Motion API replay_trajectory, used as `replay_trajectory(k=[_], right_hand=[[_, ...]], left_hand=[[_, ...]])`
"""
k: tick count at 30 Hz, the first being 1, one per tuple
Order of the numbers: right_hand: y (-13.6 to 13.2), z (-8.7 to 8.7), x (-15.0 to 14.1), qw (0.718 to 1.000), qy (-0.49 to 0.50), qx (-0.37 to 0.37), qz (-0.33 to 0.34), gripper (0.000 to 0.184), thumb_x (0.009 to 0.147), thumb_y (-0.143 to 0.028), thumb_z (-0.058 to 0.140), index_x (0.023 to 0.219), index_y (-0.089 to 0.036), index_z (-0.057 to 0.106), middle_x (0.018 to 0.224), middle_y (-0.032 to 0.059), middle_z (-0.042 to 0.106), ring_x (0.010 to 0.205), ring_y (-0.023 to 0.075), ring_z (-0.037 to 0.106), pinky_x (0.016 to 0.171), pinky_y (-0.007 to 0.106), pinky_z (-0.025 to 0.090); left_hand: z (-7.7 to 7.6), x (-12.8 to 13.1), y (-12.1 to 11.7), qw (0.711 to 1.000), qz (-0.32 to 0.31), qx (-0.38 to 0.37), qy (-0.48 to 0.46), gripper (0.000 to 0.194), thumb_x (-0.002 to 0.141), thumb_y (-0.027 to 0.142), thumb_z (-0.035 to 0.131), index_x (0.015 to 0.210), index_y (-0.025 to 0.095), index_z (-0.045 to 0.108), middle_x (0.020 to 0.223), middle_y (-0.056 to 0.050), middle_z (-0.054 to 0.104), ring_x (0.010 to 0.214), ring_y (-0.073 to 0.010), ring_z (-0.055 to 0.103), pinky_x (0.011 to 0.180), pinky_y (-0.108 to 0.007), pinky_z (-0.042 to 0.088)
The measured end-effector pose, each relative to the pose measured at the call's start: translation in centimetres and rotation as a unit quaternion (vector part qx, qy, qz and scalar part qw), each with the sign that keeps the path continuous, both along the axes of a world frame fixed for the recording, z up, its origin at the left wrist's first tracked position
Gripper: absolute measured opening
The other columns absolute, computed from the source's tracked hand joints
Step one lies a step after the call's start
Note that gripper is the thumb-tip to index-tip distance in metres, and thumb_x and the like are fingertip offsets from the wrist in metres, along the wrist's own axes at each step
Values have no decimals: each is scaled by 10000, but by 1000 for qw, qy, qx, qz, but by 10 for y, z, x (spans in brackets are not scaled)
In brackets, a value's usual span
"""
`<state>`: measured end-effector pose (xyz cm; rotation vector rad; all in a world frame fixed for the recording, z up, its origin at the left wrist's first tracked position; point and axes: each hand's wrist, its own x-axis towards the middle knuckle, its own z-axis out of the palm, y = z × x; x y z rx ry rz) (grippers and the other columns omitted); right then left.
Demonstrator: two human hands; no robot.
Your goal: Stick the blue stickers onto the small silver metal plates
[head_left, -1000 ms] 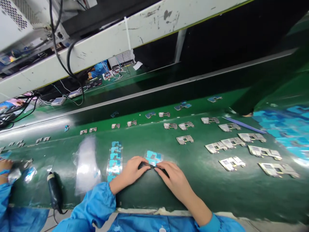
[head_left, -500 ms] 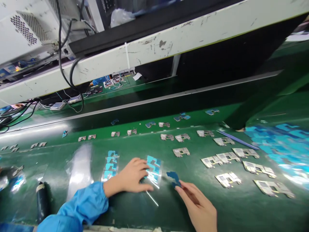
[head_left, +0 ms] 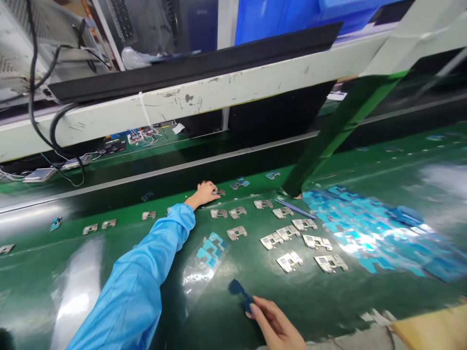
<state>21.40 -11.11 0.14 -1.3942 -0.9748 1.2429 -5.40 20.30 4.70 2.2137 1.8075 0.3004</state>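
The right hand [head_left: 275, 326] pinches a dark blue film piece [head_left: 238, 290] over the green desk [head_left: 328, 311]; the half-closed left hand [head_left: 204, 193] reaches a small silver metal frame [head_left: 220, 192], grip unclear.

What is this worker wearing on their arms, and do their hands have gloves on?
The left arm is covered by a bright blue, smooth-looking work-coat sleeve that narrows to a snug cuff at the wrist. The left hand and the right hand are both bare, with no gloves. The right sleeve is out of view.
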Motion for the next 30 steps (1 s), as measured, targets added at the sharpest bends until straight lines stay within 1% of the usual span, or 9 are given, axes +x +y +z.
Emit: replay_trajectory(k=[4,7,10,13,17,21,26,28,30], right_hand=[[15,-3,-5,997,45,-54,13,387,602,-500,863,785,-168,784,801,80,746,617,234,716,631,316,630],[25,-1,-8,995,64,-67,25,375,594,-491,871,767,-173,770,735,73,744,605,235,719,622,308,622],[30,1,-10,995,67,-53,49,355,621,-487,861,751,-176,752,689,60,728,600,227,714,601,287,603],[29,0,-14,995,65,-40,57,346,649,-487,849,750,-177,734,675,47,712,601,222,713,600,273,590],[25,0,-20,997,70,-22,12,336,677,-485,836,763,-182,718,688,28,693,607,193,691,617,252,583],[30,2,-20,995,83,-25,53,374,663,-515,835,737,-167,720,672,43,686,608,201,682,599,267,590],[34,3,-17,994,84,-31,57,421,633,-553,841,722,-163,710,663,53,692,606,219,687,604,300,605],[33,1,-14,995,79,-33,54,426,637,-556,839,740,-166,706,675,51,699,611,223,695,612,299,607],[32,-3,-10,994,79,-46,56,434,636,-555,841,768,-166,703,693,52,711,626,230,713,631,291,610]], left_hand=[[5,16,-16,1000,-7,22,-19,251,854,390,668,1005,192,696,1128,-104,640,1147,-312,511,978,-463,368],[3,58,-42,997,-50,35,-42,320,838,501,676,1021,238,691,1120,-69,648,1161,-296,500,995,-443,347],[-8,104,-62,993,-99,34,-55,354,810,569,693,955,247,697,1077,-49,653,1149,-286,501,1009,-435,332],[-19,127,-57,990,-134,33,-42,439,877,633,582,988,221,688,1140,-70,639,1168,-277,497,1027,-427,335],[-21,113,-16,997,-66,43,4,574,1004,591,287,1304,195,574,1454,-136,490,1366,-335,362,1078,-520,312],[-21,94,14,996,-72,32,30,581,1011,521,296,1474,194,421,1575,-139,371,1457,-363,261,1138,-597,237],[-24,83,3,996,-68,45,35,584,1011,501,317,1480,169,415,1566,-167,383,1459,-363,289,1168,-605,187],[-20,66,-10,997,-51,51,28,567,1020,479,312,1493,177,392,1581,-163,361,1470,-344,282,1159,-580,226],[-11,36,-27,998,-34,54,19,535,1019,434,362,1498,196,380,1567,-148,391,1469,-301,310,1154,-522,267]])
